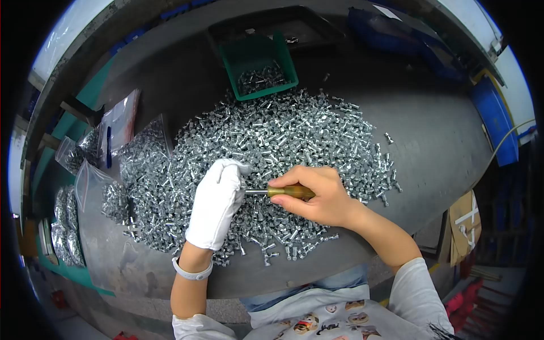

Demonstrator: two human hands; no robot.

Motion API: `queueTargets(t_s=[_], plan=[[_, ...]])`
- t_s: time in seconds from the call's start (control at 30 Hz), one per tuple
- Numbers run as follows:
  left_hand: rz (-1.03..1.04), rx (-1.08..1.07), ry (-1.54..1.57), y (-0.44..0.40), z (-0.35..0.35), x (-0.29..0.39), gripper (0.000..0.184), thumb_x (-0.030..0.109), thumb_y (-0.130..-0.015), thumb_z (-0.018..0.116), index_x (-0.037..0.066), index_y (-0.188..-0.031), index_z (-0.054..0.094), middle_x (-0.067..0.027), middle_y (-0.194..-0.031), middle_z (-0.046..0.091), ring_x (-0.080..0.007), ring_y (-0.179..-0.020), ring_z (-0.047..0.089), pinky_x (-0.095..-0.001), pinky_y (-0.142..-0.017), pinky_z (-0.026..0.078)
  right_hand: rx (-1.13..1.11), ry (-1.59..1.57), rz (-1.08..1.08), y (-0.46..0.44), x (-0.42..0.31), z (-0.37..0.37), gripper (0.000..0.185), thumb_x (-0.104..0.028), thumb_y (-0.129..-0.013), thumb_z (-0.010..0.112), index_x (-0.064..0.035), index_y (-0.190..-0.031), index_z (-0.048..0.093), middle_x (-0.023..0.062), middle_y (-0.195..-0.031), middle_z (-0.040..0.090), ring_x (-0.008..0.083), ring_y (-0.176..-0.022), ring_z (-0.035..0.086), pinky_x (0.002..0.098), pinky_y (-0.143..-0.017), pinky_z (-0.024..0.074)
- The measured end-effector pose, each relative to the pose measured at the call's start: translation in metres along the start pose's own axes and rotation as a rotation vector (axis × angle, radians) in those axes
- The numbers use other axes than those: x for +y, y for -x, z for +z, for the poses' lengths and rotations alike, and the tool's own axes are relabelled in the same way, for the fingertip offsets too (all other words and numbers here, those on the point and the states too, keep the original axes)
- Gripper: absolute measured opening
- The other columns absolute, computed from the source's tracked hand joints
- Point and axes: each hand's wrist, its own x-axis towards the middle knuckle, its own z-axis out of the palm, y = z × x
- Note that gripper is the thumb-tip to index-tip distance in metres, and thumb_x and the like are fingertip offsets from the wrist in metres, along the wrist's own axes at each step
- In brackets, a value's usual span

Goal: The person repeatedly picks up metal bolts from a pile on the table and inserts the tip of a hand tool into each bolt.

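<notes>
Screwdriver (280, 191), amber-handled: probably light, rigid; best held by handle (297, 192), right hand (320, 195) clamped there. Gloved left hand (216, 203): grip hidden, cannot tell.

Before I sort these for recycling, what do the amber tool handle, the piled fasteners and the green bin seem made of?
Amber tool handle: probably hard plastic, fairly glossy; it looks slightly see-through.
Piled fasteners: metal, bright silvery; sharp glints suggest plating, but which metal I can't tell.
Green bin: likely moulded plastic; evenly coloured, smooth walls.
</notes>
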Motion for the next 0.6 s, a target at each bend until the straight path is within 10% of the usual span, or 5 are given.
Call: queueTargets(t_s=[0.47,0.6], plan=[[0.184,0.049,-0.023,-0.003,0.009,-0.013,0.024,0.024,-0.104,0.045,0.003,-0.104,0.056,0.0049,-0.064,0.042,-0.0026,-0.052,0.033,-0.02,-0.047,0.026,0.116,0.119,-0.054,0.0,0.005,0.006,0.02,-0.003,-0.084,0.076,0.0015,-0.101,0.066,0.0121,-0.09,0.073,0.0164,-0.081,0.073,0.0252,-0.07,0.0576],[0.365,0.202,-0.138,-0.004,-0.001,-0.009,0.03,0.031,-0.105,0.047,0.003,-0.107,0.058,0.0035,-0.067,0.048,-0.0019,-0.054,0.038,-0.0186,-0.048,0.028,0.088,-0.14,0.225,-0.001,-0.001,0.005,0.02,-0.014,-0.089,0.074,0.0003,-0.1,0.064,0.0121,-0.092,0.073,0.0199,-0.084,0.073,0.0292,-0.074,0.0573]])
